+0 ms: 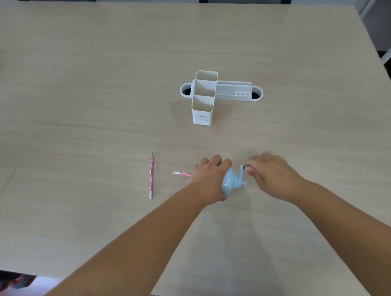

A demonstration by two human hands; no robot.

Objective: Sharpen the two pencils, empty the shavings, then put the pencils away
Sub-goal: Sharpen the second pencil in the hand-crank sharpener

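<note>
A pale blue crank sharpener (230, 181) stands on the table near its middle front. My left hand (209, 176) is wrapped over its body from the left. My right hand (271, 174) pinches the crank handle (242, 171) on the sharpener's right side. A pink dotted pencil (182, 173) sticks out to the left from under my left hand; its tip end is hidden. A second pink dotted pencil (151, 175) lies loose to the left, sharp tip pointing away from me.
A white desk organiser (202, 111) with three tall compartments stands behind the sharpener, against a white cable tray (234, 92) set in the table. The table's front edge (102, 285) is near my body, and chair backs stand beyond the far edge.
</note>
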